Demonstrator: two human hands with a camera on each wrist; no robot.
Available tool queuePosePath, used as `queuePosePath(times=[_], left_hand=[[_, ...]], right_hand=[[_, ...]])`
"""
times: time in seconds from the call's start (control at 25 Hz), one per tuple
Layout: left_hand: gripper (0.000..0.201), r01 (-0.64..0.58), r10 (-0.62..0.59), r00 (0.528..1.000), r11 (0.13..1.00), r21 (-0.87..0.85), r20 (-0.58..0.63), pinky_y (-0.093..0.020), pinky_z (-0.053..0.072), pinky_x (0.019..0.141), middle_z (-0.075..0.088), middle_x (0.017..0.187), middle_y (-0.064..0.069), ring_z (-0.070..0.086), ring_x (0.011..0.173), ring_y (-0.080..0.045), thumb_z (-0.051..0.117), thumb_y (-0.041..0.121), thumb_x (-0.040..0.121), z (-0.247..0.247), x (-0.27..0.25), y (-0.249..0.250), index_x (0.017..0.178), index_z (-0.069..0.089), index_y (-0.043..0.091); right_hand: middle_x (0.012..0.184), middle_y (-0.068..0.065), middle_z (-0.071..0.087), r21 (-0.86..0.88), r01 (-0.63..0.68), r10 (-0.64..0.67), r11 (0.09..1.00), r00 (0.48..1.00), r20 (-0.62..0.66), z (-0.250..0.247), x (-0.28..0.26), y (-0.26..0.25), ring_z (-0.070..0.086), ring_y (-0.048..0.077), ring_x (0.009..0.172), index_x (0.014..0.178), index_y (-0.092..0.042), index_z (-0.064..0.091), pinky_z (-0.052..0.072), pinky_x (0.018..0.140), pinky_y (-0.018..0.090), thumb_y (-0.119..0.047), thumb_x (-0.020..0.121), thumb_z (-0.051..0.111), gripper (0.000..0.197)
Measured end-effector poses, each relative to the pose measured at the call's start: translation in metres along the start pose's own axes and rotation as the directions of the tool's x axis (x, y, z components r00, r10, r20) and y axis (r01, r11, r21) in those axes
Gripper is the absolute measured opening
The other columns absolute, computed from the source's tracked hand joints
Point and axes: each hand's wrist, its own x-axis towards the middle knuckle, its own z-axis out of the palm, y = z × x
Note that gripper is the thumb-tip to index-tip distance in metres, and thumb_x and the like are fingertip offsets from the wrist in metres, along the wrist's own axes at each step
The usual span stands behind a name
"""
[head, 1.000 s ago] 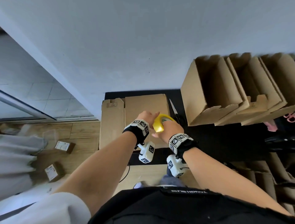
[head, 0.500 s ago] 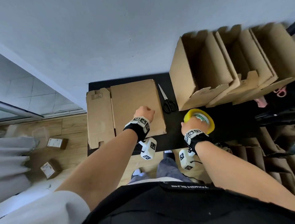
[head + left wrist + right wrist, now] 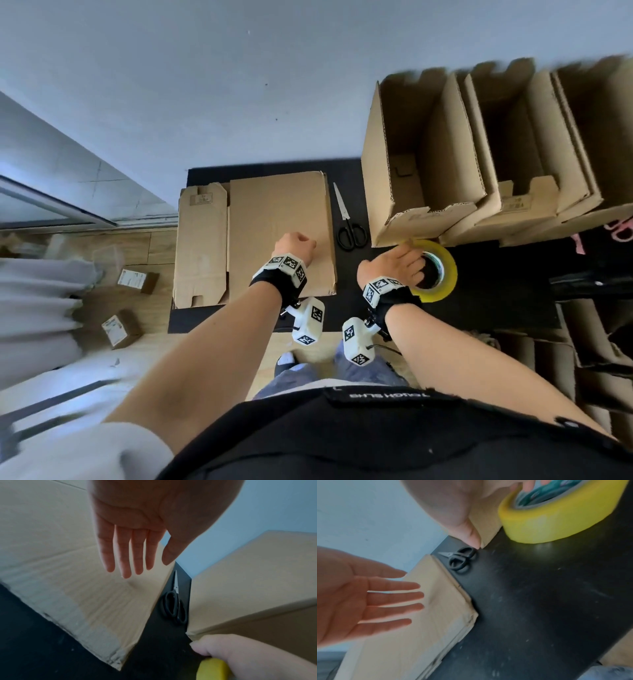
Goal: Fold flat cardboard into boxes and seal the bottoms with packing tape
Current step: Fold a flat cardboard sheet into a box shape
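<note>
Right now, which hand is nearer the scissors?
Right, narrowly. The right hand is on the tape roll, its thumb tip close beside the handles of the scissors. The left hand hovers over the flat cardboard on their other side.

Tape roll (image 3: 442,274) is showing bright yellow with a teal-printed core. Flat cardboard (image 3: 279,233) and the folded boxes (image 3: 424,161) are looking plain brown kraft. Scissors (image 3: 349,229) are sporting black handles and a silver blade, sitting on a black table (image 3: 479,301). Wrist bands (image 3: 286,270) are wearing black-and-white square marker patterns.
</note>
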Motion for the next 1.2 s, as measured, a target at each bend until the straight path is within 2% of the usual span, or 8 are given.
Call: queuePosePath(times=[0.12, 0.2, 0.36, 0.52, 0.64, 0.92, 1.08, 1.2], left_hand=[[0.025, 0.06, -0.061, 0.995, 0.998, -0.017, -0.075, -0.029, 0.05, 0.079, 0.069, 0.104, -0.007, 0.064, 0.09, -0.023, 0.057, 0.026, 0.093, -0.027, 0.001, -0.018, 0.111, 0.068, 0.014], [0.033, 0.115, -0.121, 0.984, 0.992, -0.053, -0.131, -0.028, 0.045, 0.083, 0.065, 0.116, -0.008, 0.062, 0.102, -0.026, 0.058, 0.027, 0.092, -0.05, 0.003, -0.035, 0.123, 0.062, 0.015], [0.068, 0.257, -0.26, 0.928, 0.965, -0.047, -0.268, -0.044, 0.038, 0.107, 0.046, 0.141, -0.015, 0.044, 0.128, -0.034, 0.061, 0.03, 0.085, -0.105, 0.015, -0.09, 0.144, 0.033, 0.013], [0.078, 0.396, -0.396, 0.897, 0.917, -0.04, -0.197, -0.05, 0.032, 0.109, 0.039, 0.143, -0.015, 0.037, 0.13, -0.037, 0.067, 0.037, 0.08, -0.14, 0.024, -0.135, 0.142, 0.027, 0.013], [0.09, 0.403, -0.404, 0.912, 0.915, -0.033, -0.069, -0.049, 0.035, 0.109, 0.034, 0.144, -0.016, 0.038, 0.131, -0.038, 0.072, 0.045, 0.077, -0.146, 0.034, -0.15, 0.145, 0.024, 0.009], [0.112, 0.348, -0.347, 0.935, 0.937, -0.001, -0.066, -0.05, 0.027, 0.109, 0.03, 0.148, -0.014, 0.027, 0.136, -0.036, 0.069, 0.07, 0.067, -0.15, 0.017, -0.144, 0.15, 0.019, 0.014], [0.12, 0.293, -0.296, 0.945, 0.955, -0.039, -0.137, -0.052, 0.027, 0.11, 0.03, 0.148, -0.013, 0.028, 0.134, -0.037, 0.065, 0.081, 0.058, -0.153, 0.001, -0.13, 0.15, 0.018, 0.02], [0.127, 0.252, -0.268, 0.957, 0.958, -0.138, -0.112, -0.057, 0.028, 0.11, 0.027, 0.152, -0.009, 0.027, 0.138, -0.04, 0.059, 0.088, 0.047, -0.154, -0.01, -0.117, 0.151, 0.018, 0.028]], right_hand=[[0.146, 0.026, 0.033, 0.033, 0.051, -0.053, 0.998, 0.998, 0.045, 0.012, -0.019, -0.025, 0.038, 0.044, 0.129, 0.14, 0.001, 0.026, 0.036, 0.102, 0.05, -0.029, 0.061, 0.077, 0.098], [0.151, 0.023, 0.026, 0.016, 0.066, -0.067, 0.998, 0.993, 0.098, 0.02, -0.032, -0.035, 0.032, 0.042, 0.133, 0.144, -0.002, 0.022, 0.03, 0.107, 0.049, -0.032, 0.066, 0.076, 0.099], [0.144, 0.016, 0.032, -0.025, 0.16, -0.15, 0.987, 0.962, 0.228, 0.038, -0.049, -0.059, 0.031, 0.036, 0.131, 0.139, -0.009, 0.034, 0.03, 0.107, 0.045, -0.032, 0.081, 0.063, 0.069], [0.139, 0.016, 0.038, -0.01, 0.009, -0.006, 1.0, 0.954, 0.301, 0.046, -0.057, -0.082, 0.035, 0.034, 0.129, 0.132, -0.006, 0.04, 0.036, 0.104, 0.046, -0.034, 0.087, 0.059, 0.056], [0.138, 0.018, 0.038, -0.046, -0.003, 0.013, 0.999, 0.975, 0.22, 0.053, -0.065, -0.097, 0.037, 0.035, 0.127, 0.132, -0.004, 0.04, 0.034, 0.104, 0.045, -0.034, 0.087, 0.059, 0.057], [0.133, 0.019, 0.038, 0.02, -0.111, 0.109, 0.994, 0.99, 0.088, 0.045, -0.074, -0.103, 0.046, 0.038, 0.117, 0.129, -0.003, 0.039, 0.036, 0.102, 0.047, -0.043, 0.087, 0.062, 0.063], [0.128, 0.017, 0.035, 0.134, -0.068, 0.054, 0.989, 0.993, 0.102, 0.028, -0.078, -0.106, 0.054, 0.037, 0.105, 0.13, -0.002, 0.038, 0.048, 0.09, 0.047, -0.042, 0.089, 0.061, 0.061], [0.127, 0.017, 0.036, 0.178, -0.022, 0.002, 0.984, 0.994, 0.113, 0.006, -0.077, -0.108, 0.056, 0.039, 0.104, 0.128, -0.002, 0.039, 0.047, 0.081, 0.043, -0.042, 0.09, 0.059, 0.059]])
